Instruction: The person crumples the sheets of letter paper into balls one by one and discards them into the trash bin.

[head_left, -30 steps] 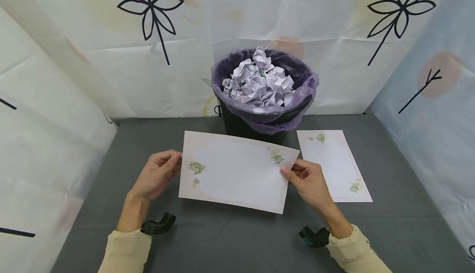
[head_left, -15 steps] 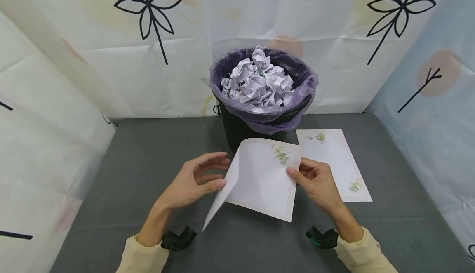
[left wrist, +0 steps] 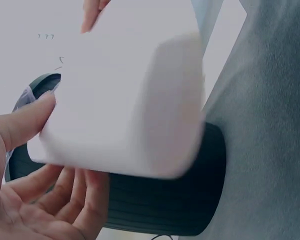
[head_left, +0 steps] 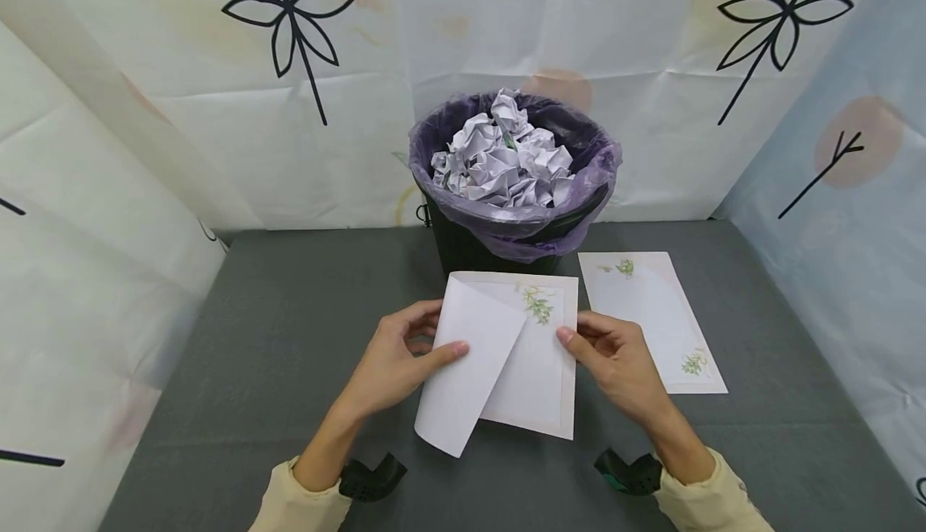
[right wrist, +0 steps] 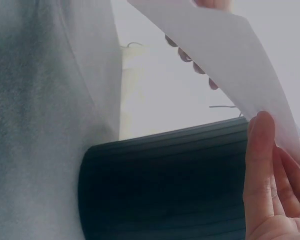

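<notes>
A sheet of white paper (head_left: 477,363) with green plant prints is held above the table in front of the bin. Its left part is bent over to the right, so the plain back shows across the printed face. My left hand (head_left: 394,363) pinches the bent side, thumb in front and fingers behind; the left wrist view shows the rounded bend of the paper (left wrist: 115,100) between them. On the right edge, my right hand (head_left: 618,355) pinches the sheet with its thumb on the printed face. The right wrist view shows that thumb (right wrist: 262,135) against the paper.
Behind the sheet stands a black bin (head_left: 459,247) with a purple liner (head_left: 604,166), heaped with crumpled paper (head_left: 499,166). A second printed sheet (head_left: 651,323) lies flat on the grey table (head_left: 304,275), right of the bin. Patterned cloth walls enclose the back and sides.
The sheet was spread nearly flat a second ago. My left hand has moved right, folding its left part over toward my right hand, which keeps its grip.
</notes>
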Tool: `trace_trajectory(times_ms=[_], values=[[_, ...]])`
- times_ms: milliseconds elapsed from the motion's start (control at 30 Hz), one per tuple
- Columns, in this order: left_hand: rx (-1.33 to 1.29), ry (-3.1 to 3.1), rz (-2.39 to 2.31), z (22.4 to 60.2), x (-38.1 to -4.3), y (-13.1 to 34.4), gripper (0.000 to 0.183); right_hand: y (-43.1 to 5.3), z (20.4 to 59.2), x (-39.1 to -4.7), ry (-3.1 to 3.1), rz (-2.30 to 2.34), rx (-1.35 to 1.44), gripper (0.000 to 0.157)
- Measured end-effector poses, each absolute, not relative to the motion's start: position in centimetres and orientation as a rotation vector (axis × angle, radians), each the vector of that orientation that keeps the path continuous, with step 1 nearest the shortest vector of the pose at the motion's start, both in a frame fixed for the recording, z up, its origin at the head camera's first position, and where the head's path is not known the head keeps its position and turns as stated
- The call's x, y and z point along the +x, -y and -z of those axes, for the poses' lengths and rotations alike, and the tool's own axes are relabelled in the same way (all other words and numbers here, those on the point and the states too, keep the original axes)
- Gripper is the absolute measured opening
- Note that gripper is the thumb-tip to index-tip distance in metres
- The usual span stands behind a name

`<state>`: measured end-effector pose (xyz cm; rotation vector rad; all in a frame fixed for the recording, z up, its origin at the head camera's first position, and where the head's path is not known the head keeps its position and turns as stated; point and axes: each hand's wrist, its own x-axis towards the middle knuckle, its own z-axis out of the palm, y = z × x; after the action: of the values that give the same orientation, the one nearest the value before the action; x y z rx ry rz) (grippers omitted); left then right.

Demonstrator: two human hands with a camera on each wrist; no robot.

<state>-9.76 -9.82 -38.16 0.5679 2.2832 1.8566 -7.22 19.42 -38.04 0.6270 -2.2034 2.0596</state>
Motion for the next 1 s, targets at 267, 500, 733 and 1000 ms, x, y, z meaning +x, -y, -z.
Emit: trace_trajectory(times_ms=[267, 500, 733, 1000], values=[[0.381, -2.116, -1.965, 38.0, -9.7, 9.0, 0.038, -19.2, 38.5, -7.8, 1.771, -2.467, 1.125, 0.039], [0.416, -1.996, -2.022, 38.0, -9.6, 8.3, 0.049, -18.6, 39.3, -8.3, 1.859, -2.444, 1.134, 0.048], [0.485, -1.946, -2.054, 37.7, -9.3, 7.6, 0.051, -17.3, 39.2, -8.0, 2.13, -2.411, 0.873, 0.049], [0.556, -1.897, -2.075, 37.5, -9.0, 7.0, 0.05, -16.5, 39.5, -7.5, 2.112, -2.406, 0.666, 0.034]])
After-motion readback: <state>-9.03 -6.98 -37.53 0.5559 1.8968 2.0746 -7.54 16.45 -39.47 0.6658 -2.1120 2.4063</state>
